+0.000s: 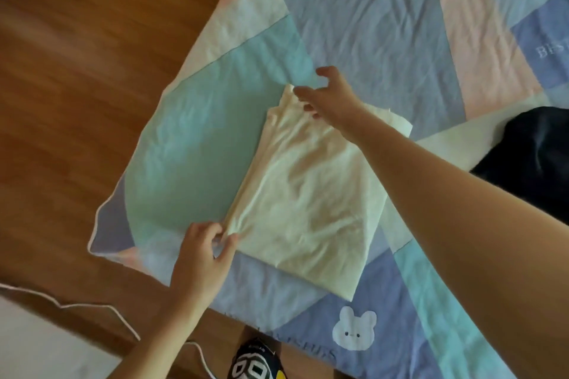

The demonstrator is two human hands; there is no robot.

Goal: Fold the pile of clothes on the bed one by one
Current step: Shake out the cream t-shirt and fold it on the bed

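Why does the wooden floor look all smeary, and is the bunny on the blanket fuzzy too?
Head view: the wooden floor is streaked with motion blur and pale glare; the bunny is soft but readable; the cream garment is evenly lit with no hard shadows; the right hand is slightly blurred; the wide lens slants the quilt.

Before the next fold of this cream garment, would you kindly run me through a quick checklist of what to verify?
1. Left hand pinches the near corner of the cream garment: ok.
2. Right hand grips the far end: cannot tell; fingers look relaxed above it.
3. Garment lies flat on the patchwork quilt: ok, a few wrinkles.
4. Garment clear of the dark clothes at the right: ok, apart.
5. Garment fully on the bed, away from the quilt's edge: ok.
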